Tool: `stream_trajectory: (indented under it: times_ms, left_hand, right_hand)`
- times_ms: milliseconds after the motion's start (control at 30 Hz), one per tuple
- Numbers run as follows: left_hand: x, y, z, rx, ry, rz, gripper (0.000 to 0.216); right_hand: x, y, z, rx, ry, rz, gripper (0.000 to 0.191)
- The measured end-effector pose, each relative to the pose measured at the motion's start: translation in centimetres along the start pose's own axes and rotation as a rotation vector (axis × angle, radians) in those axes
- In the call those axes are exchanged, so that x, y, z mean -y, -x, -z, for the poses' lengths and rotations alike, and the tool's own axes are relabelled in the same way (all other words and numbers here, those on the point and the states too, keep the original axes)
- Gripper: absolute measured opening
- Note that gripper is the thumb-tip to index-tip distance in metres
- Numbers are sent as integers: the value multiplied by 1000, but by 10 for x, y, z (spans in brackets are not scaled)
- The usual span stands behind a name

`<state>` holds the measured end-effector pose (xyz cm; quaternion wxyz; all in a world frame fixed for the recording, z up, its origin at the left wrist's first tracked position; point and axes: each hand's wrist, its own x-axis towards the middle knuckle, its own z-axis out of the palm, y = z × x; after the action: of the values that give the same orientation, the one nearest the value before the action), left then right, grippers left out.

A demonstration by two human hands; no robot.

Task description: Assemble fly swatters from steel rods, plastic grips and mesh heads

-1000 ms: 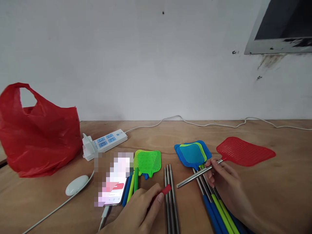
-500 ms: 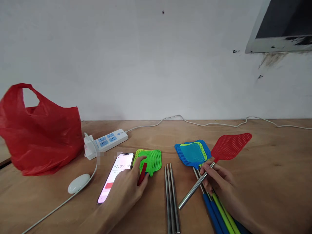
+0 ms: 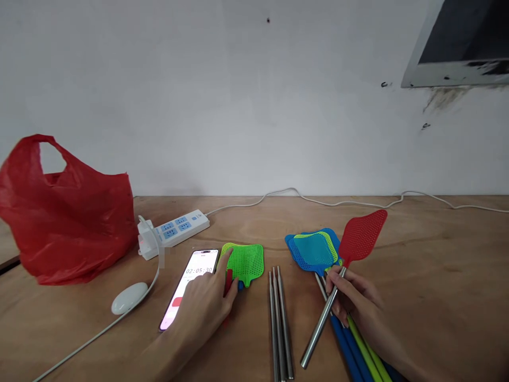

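Note:
My right hand (image 3: 353, 302) grips the steel shaft (image 3: 320, 329) of a red fly swatter (image 3: 361, 236), its mesh head raised above a stack of blue and green swatters (image 3: 314, 250). My left hand (image 3: 207, 307) rests beside a lit phone (image 3: 186, 289), fingers curled around a small red piece (image 3: 228, 281), next to a green swatter head (image 3: 244, 262). Three bare steel rods (image 3: 279, 323) lie between my hands.
A red plastic bag (image 3: 63, 212) stands at the left. A white power strip (image 3: 175, 228), a white oval charger (image 3: 129, 298) and white cables (image 3: 338, 201) lie on the wooden table (image 3: 437, 276). Blue and green handles (image 3: 360, 350) run under my right hand.
My right hand has swung the red swatter round, its head moving left and up, the shaft now steeper. My left hand carried the red piece from the rods over to the phone.

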<state>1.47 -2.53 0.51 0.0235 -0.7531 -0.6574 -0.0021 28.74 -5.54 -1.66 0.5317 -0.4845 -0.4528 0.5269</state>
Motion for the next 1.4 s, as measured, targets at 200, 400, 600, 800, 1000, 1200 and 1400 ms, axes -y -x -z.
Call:
stream_trajectory:
  times_ms: [200,400,600,800,1000,1200,1400]
  left_hand:
    - [3,-2,-3,-27,9,-29,52]
    - [5,-1,-8,-69,28,-88,42]
    - [4,3,-9,-115,116,-154,33]
    - [5,7,-10,-224,231,-290,26]
    - [1,12,-9,-315,548,-426,26]
    - [1,12,-11,-339,696,-390,48]
    - [-1,13,-14,-235,603,-508,38]
  right_hand:
    - [-3,0,0,15,6,-10,52]
    - [3,3,-3,2,-42,-27,54]
    - [8,4,-3,258,-251,-156,46]
    - [2,5,2,339,-357,-222,38]
    - [6,5,1,542,-343,-342,41]
    - [5,6,-1,691,-296,-458,46]
    - [0,4,4,608,-357,-417,42]
